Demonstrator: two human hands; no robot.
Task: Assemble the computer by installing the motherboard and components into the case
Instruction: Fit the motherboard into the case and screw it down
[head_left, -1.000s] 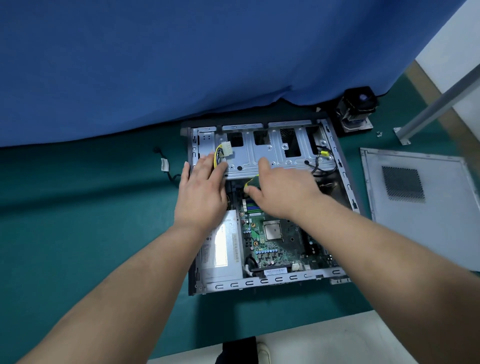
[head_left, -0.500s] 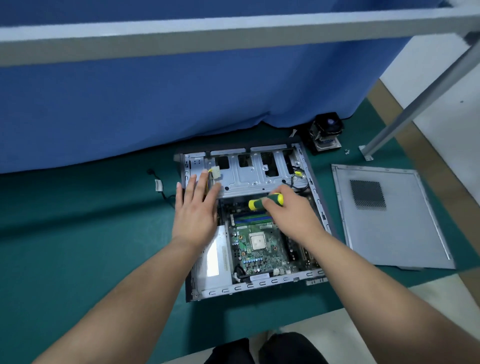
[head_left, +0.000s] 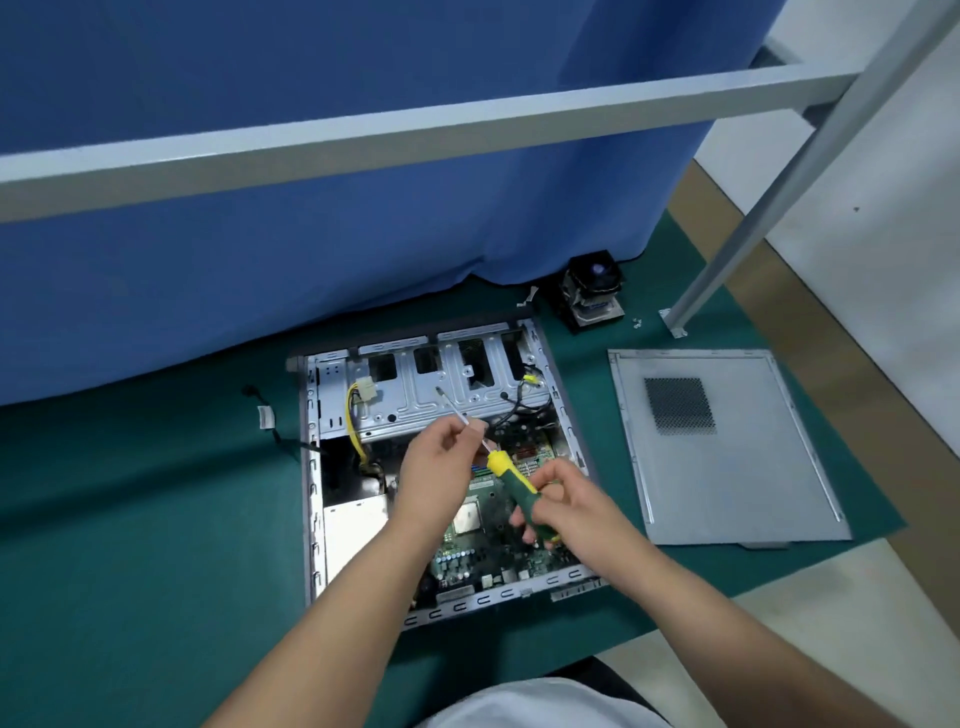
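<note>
Green-yellow screwdriver (head_left: 511, 488): your right hand (head_left: 571, 506) grips the handle, left hand (head_left: 441, 465) pinches the shaft. Slip, and the tip beyond gouges the motherboard (head_left: 480, 540) beneath.

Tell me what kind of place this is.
Probably a computer assembly or repair bench: an open computer case lies on a green mat, its removed side panel beside it, and a screwdriver is held in both hands.

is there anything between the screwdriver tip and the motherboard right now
Yes. The left hand pinches the screwdriver shaft above the motherboard, and the tip points at the drive bay bracket, not the board.
</note>
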